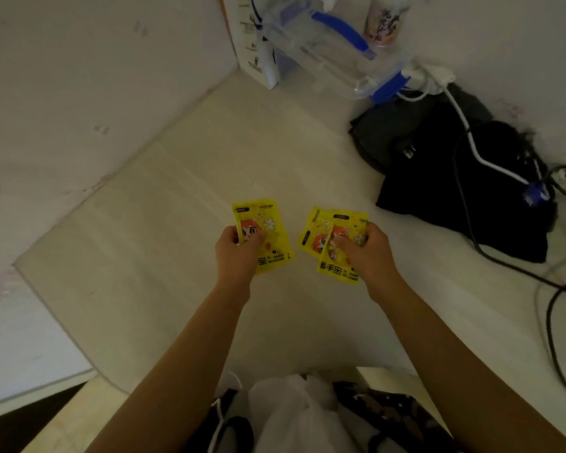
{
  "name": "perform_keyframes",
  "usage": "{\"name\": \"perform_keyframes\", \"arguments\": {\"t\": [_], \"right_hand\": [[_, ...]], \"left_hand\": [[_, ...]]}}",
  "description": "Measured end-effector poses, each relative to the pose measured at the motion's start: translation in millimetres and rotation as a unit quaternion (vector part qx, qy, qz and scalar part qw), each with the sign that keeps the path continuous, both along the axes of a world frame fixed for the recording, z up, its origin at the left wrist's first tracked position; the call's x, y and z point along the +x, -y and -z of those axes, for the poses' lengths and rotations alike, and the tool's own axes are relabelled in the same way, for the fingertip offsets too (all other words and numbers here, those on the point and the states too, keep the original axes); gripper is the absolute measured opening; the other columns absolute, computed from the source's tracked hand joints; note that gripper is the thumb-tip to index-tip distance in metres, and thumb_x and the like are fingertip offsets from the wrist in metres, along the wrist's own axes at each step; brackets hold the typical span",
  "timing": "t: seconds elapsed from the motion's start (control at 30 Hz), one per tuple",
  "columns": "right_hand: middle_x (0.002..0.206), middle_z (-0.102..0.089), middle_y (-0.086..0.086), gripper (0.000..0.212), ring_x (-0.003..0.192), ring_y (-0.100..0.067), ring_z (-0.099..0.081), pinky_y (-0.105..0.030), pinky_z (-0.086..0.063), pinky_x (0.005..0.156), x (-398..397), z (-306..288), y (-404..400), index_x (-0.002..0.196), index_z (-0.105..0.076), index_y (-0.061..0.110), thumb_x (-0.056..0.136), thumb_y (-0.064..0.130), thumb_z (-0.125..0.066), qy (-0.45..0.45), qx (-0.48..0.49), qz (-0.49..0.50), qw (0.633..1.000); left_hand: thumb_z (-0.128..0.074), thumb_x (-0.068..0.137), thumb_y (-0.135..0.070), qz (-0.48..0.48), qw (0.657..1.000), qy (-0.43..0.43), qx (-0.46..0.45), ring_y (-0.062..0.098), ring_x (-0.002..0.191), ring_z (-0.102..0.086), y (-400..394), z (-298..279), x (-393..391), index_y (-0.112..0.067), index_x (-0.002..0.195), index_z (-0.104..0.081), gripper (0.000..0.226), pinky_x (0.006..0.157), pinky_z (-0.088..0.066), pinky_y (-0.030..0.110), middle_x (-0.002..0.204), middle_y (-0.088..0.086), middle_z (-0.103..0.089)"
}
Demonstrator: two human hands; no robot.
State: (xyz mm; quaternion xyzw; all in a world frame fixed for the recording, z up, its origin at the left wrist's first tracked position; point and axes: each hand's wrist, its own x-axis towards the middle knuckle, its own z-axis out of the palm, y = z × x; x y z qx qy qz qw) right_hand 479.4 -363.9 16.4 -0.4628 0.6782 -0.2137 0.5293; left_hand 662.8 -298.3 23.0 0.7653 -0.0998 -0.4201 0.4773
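Note:
My left hand (236, 253) grips one yellow hand-warmer packet (268, 223) with a red-haired cartoon figure, thumb on its front. My right hand (370, 253) holds two more of the same yellow packets (324, 243), fanned and overlapping, thumb pressed across the top one. Both hands hover a little above the pale desk top (193, 197), about a hand's width apart. The lower parts of the packets are hidden by my fingers and wrists.
A black bag (464, 197) lies at the right with white and black cables (471, 138) over it. A clear plastic container with blue clips (334, 53), a white box and a bottle stand at the back. A white plastic bag (294, 416) sits near my lap.

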Motion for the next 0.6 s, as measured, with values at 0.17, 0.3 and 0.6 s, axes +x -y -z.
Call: {"name": "perform_keyframes", "arguments": {"t": [0.17, 0.3, 0.6], "right_hand": [[0.101, -0.066, -0.002, 0.025, 0.094, -0.025, -0.066, -0.047, -0.055, 0.087, -2.2, -4.7, -49.2, 0.101, -0.056, 0.022, 0.082, 0.020, -0.071, -0.001, 0.000, 0.051, 0.999], [0.104, -0.067, -0.005, 0.029, 0.094, -0.027, -0.066, -0.050, -0.055, 0.086, -10.0, -1.2, -99.3, 0.105, -0.056, 0.019, 0.081, 0.023, -0.071, -0.020, 0.003, 0.114, 0.993], [0.098, -0.061, -0.002, 0.031, 0.089, -0.019, -0.061, -0.034, -0.051, 0.077, -60.8, -13.4, -207.7, 0.110, -0.049, 0.010, 0.085, 0.016, -0.067, -0.015, 0.011, 0.299, 0.954]], "left_hand": [[-0.063, 0.087, -0.009, 0.092, 0.995, 0.001, -0.037, 0.014, 0.071, -0.065, -33.7, -2.0, -0.6, -0.016, 0.087, -0.057, 0.010, 0.058, -0.054, 0.029, 0.085, 0.001, -0.065], [-0.062, 0.089, -0.006, 0.175, 0.983, -0.002, -0.051, 0.010, 0.069, -0.065, -61.3, 6.7, -6.7, -0.014, 0.100, -0.055, 0.016, 0.050, -0.052, 0.019, 0.089, 0.000, -0.065], [-0.066, 0.085, -0.006, 0.383, 0.921, 0.034, -0.065, 0.015, 0.072, -0.067, -104.1, 11.8, -62.8, -0.021, 0.108, -0.053, 0.031, 0.060, -0.054, 0.031, 0.093, -0.002, -0.066]]}}
